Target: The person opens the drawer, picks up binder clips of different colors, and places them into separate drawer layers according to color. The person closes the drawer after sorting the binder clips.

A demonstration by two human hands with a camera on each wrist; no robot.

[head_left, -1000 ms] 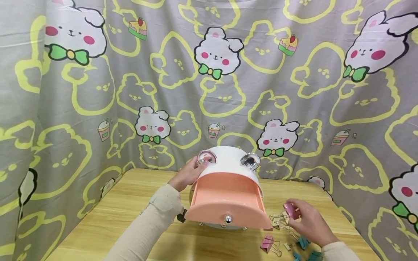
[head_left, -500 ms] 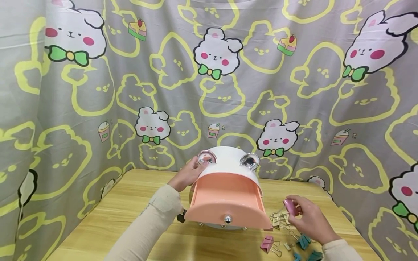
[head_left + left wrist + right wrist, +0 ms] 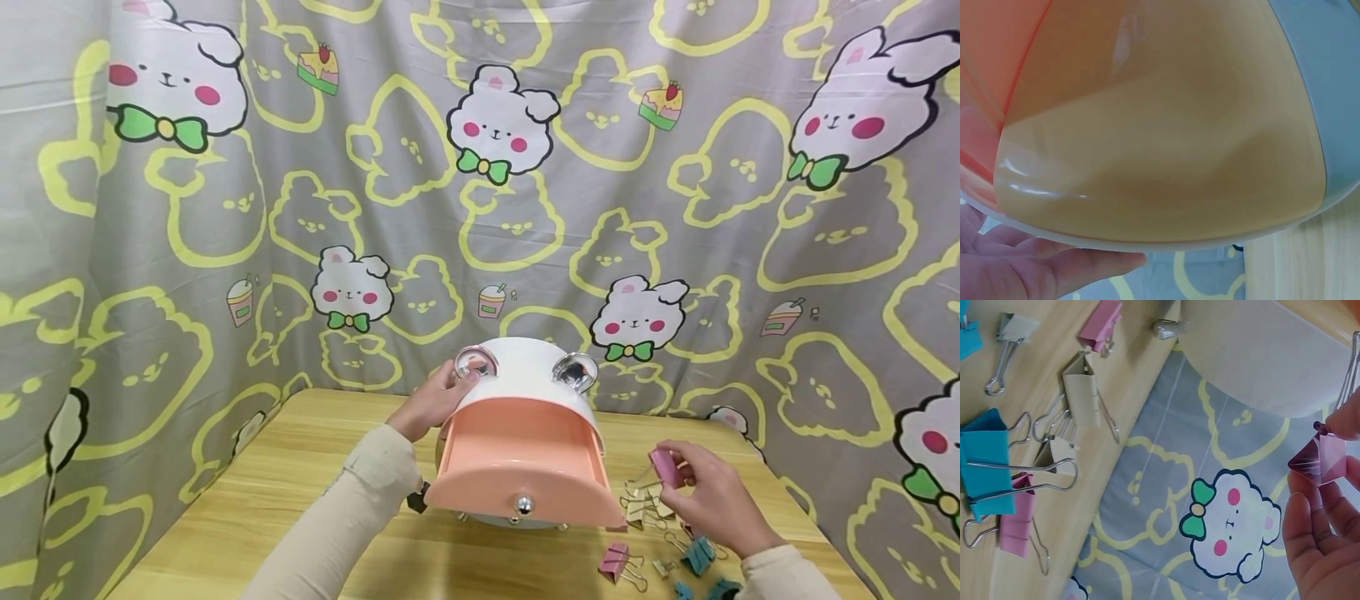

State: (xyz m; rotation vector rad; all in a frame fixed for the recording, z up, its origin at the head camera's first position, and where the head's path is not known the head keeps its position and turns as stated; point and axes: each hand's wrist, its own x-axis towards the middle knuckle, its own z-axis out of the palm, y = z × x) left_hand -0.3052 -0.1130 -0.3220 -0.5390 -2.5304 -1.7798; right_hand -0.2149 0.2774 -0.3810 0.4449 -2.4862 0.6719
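A white rounded storage box (image 3: 528,367) with two silvery eye-like knobs stands mid-table, its coral drawer (image 3: 480,490) pulled out. My left hand (image 3: 429,403) holds the box's upper left side, thumb in front by one eye; fingers (image 3: 1094,265) reach behind the rim in the left wrist view. Right of the box, my right hand (image 3: 716,498) pinches a pink binder clip (image 3: 664,467) between thumb and fingers. That same clip (image 3: 1332,457) shows its metal handle upward in the right wrist view. Below the hand lie cream binder clips (image 3: 640,506).
Another pink binder clip (image 3: 615,560) lies at the drawer's front right. Teal binder clips (image 3: 699,554) are scattered near the right forearm. A patterned curtain (image 3: 420,208) hangs behind the wooden table (image 3: 292,467).
My right hand has risen slightly with the pink binder clip, moving up from the cream clips, which show more fully. The left hand, box and drawer look unchanged.
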